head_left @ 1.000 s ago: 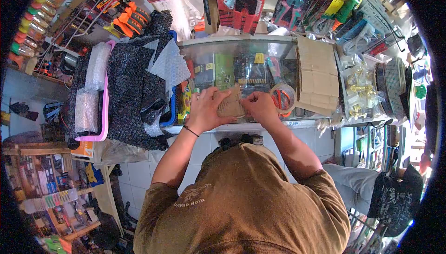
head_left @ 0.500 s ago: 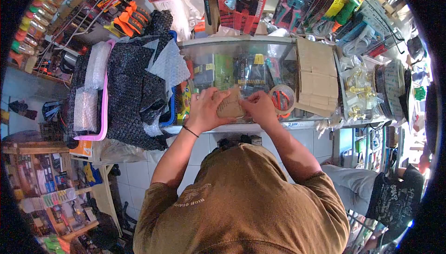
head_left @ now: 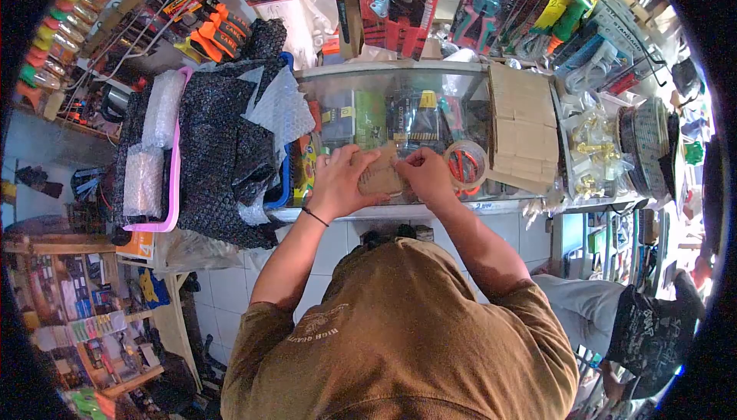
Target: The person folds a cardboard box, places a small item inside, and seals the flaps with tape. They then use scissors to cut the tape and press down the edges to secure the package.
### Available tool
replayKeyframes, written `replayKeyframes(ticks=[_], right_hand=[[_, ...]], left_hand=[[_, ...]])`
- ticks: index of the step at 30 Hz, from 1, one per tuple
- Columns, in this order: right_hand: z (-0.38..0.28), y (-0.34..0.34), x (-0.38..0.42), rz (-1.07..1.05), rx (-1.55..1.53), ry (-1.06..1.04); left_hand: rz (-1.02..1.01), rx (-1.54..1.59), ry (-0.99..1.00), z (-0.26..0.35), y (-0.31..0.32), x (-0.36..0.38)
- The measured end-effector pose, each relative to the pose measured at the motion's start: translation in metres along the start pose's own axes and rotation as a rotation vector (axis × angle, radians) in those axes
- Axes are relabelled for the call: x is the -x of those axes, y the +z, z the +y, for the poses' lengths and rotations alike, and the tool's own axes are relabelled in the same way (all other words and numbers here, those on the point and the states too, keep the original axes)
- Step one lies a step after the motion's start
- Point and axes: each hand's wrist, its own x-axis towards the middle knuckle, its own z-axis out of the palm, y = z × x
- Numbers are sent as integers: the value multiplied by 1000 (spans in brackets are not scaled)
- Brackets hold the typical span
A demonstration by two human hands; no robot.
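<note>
A small brown cardboard packet (head_left: 381, 174) lies on the glass counter (head_left: 330, 82) in front of me. My left hand (head_left: 334, 183) grips it from the left, with thumb and fingers along its near and far sides. At the packet's right edge is my right hand (head_left: 428, 180), thumb and fingertips pinched together. What that pinch holds, if anything, is too small to make out. Just right of this hand lies a roll of clear tape (head_left: 484, 160), with a red-orange item showing through and around it.
Left on the counter, black bubble wrap (head_left: 219, 136) covers a pink tray (head_left: 173, 182) and a blue tray (head_left: 285, 186). Flattened cardboard (head_left: 523, 128) lies to the right, beside bagged brass fittings (head_left: 595, 151). Packaged tools (head_left: 399, 5) hang behind. Another person (head_left: 652, 335) is at lower right.
My right hand has shifted very slightly at the packet's right edge, still pinched. My left hand and the packet stay in place.
</note>
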Motion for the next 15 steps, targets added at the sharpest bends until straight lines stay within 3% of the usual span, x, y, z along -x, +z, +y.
replayKeyframes(ticks=[15], right_hand=[[10, 5, -6, -84, -143, 43]], left_hand=[[35, 26, 17, 0, 0, 0]])
